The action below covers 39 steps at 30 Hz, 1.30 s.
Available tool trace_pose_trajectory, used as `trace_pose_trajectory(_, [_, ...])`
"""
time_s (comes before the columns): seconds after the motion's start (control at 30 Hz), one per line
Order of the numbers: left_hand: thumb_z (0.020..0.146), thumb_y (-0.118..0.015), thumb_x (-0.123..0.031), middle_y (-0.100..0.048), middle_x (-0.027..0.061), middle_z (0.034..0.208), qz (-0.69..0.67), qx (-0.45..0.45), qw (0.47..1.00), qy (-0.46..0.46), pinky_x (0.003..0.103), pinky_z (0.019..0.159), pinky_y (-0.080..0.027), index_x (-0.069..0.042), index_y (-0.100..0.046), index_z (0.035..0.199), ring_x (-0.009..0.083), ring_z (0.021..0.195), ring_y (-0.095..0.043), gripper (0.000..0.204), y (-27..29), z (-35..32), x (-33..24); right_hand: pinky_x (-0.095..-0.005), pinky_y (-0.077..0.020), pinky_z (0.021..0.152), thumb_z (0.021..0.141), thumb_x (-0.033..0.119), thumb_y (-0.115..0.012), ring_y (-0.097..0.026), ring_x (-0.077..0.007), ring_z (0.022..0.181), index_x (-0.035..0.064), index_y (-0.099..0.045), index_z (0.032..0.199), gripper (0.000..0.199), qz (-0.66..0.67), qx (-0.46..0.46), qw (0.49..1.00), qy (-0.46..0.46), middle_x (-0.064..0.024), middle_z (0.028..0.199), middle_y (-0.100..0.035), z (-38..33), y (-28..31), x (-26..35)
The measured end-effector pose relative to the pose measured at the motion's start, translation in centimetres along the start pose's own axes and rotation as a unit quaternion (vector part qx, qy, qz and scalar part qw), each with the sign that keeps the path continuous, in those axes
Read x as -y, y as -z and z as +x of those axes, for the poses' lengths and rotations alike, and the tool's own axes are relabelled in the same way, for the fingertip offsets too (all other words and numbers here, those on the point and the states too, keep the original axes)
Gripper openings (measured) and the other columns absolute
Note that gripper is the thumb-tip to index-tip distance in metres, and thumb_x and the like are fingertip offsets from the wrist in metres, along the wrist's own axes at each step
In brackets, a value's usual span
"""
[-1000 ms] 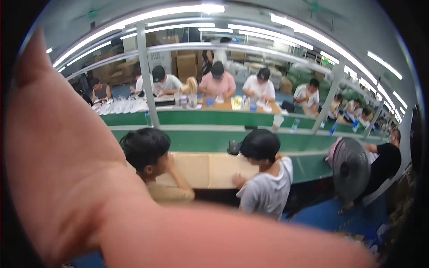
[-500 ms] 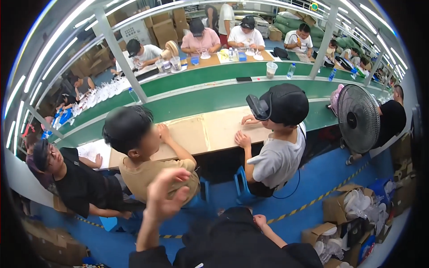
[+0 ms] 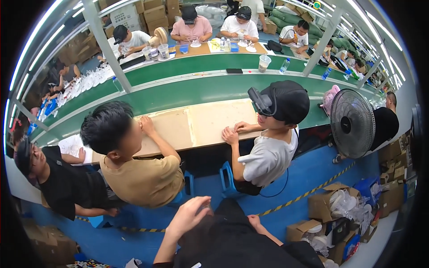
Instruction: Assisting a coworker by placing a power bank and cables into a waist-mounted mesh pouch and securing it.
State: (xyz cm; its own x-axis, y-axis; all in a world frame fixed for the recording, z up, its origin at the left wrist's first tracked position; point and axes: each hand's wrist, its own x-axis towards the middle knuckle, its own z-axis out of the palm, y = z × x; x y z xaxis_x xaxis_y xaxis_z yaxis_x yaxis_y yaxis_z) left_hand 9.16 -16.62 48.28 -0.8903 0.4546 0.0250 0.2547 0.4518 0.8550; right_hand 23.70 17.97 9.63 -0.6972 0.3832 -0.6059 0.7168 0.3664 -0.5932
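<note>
My left hand [image 3: 191, 216] is raised in front of my dark clothing [image 3: 223, 232], above my lap. Its fingers are loosely bent and apart, and nothing is in it. Lower and to the right, my right hand [image 3: 255, 221] rests beside my dark-clothed leg; its fingers are mostly hidden. Neither hand touches the work table [image 3: 172, 129], which stands farther ahead. Two seated people are nearest to me: one in a tan shirt [image 3: 143, 181], the other in a grey shirt [image 3: 270, 156] with a black cap and a head-worn device.
Blue stools [image 3: 229, 181] stand by the table. A large fan [image 3: 353, 123] is at the right, near open cartons [image 3: 328, 203] of clear plastic pieces. Yellow-black tape [image 3: 308, 192] crosses the blue floor. Beyond the green conveyor [image 3: 192, 91], several people work seated.
My left hand has come down from in front of the tan-shirted person to above my lap. The view has shifted, and that person's head has turned slightly. My right hand stays low.
</note>
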Motion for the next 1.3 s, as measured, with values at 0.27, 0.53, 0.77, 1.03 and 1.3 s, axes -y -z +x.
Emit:
trace_pose_trajectory(0.27, [0.087,-0.065,-0.006,-0.065,0.0137,0.109,-0.023,0.05,0.997,-0.05,0.035,0.089,-0.051,-0.003,-0.058,0.12,0.0292,0.102,-0.064,0.034,-2.9,7.8,-3.9,-0.0273,-0.0517,0.066,0.086,0.014,-0.059,-0.066,-0.0138,0.072,0.0013,-0.073,0.079,0.02,0.098,0.082,0.991,0.024,-0.0069,0.074,-0.07,3.6,3.2,1.6])
trace_pose_trajectory(0.53, [0.091,-0.062,-0.012,-0.065,0.0137,0.106,-0.016,0.169,0.984,-0.047,0.037,0.087,-0.051,-0.004,-0.057,0.12,0.0304,0.101,-0.063,0.031,-9.8,11.0,1.3,-0.0267,-0.0543,0.059,0.097,0.018,-0.052,-0.067,-0.0134,0.07,0.0031,-0.067,0.099,0.022,0.25,0.074,0.957,-0.128,-0.0074,0.085,-0.07,4.7,5.5,7.0])
trace_pose_trajectory(0.77, [0.092,-0.057,-0.008,-0.064,0.0159,0.11,-0.13,0.074,0.989,0.0,0.036,0.087,-0.051,0.001,-0.057,0.119,0.0285,0.101,-0.065,0.028,-8.5,17.6,5.4,-0.0261,-0.0546,0.062,0.099,0.021,-0.051,-0.067,-0.0135,0.072,0.0028,-0.066,0.101,0.024,0.229,0.094,0.954,-0.167,-0.0083,0.089,-0.071,2.8,6.8,6.9])
trace_pose_trajectory(1.03, [0.104,-0.044,-0.023,-0.064,0.0141,0.117,-0.501,-0.21,0.822,0.172,0.031,0.087,-0.052,0.003,-0.053,0.125,0.019,0.106,-0.063,0.034,-6.5,31.1,15.7,-0.0275,-0.0548,0.063,0.1,0.022,-0.051,-0.068,-0.0145,0.073,0.0033,-0.065,0.102,0.023,0.221,0.043,0.952,-0.209,-0.0083,0.089,-0.07,2.0,7.8,8.7])
trace_pose_trajectory(1.3, [0.104,-0.045,-0.018,-0.067,0.0048,0.095,-0.458,-0.219,0.789,0.347,0.024,0.075,-0.05,-0.004,-0.061,0.108,0.0109,0.086,-0.062,0.022,-17.0,21.6,24.6,-0.0371,-0.0503,0.084,0.084,0.014,-0.07,-0.064,-0.0306,0.097,-0.0015,-0.062,0.112,0.033,-0.196,0.01,0.98,0.034,-0.0179,0.103,-0.066,5.8,8.1,19.8])
